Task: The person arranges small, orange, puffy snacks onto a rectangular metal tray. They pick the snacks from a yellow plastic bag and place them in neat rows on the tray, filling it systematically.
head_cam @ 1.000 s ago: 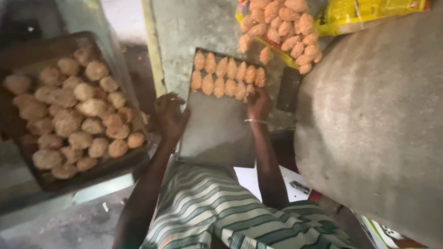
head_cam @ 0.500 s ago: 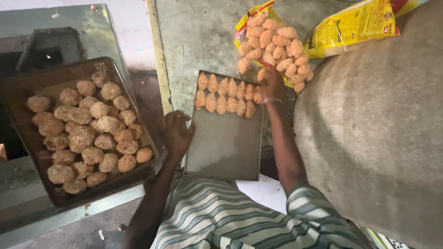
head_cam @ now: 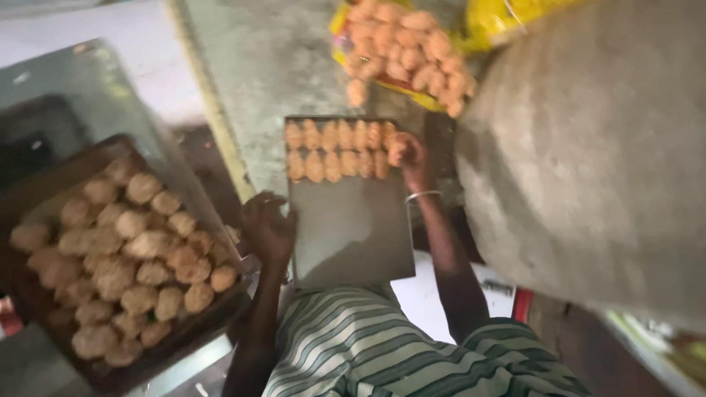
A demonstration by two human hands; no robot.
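Note:
A flat grey metal tray (head_cam: 351,228) lies in front of me with two rows of orange-brown fried pieces (head_cam: 334,151) along its far end. My left hand (head_cam: 266,224) grips the tray's left edge. My right hand (head_cam: 408,154), a thin bangle on its wrist, is closed on a fried piece at the right end of the rows. A heap of the same fried pieces (head_cam: 401,44) lies on a yellow plastic bag beyond the tray.
A dark tray (head_cam: 44,184) full of pale round dough balls (head_cam: 129,250) sits at the left. A large grey sack (head_cam: 588,154) fills the right side. My striped garment (head_cam: 382,345) is below. The floor is rough concrete.
My right hand came back from the heap on the yellow bag to the right end of the rows on the tray, carrying a fried piece. My left hand stayed on the tray's edge.

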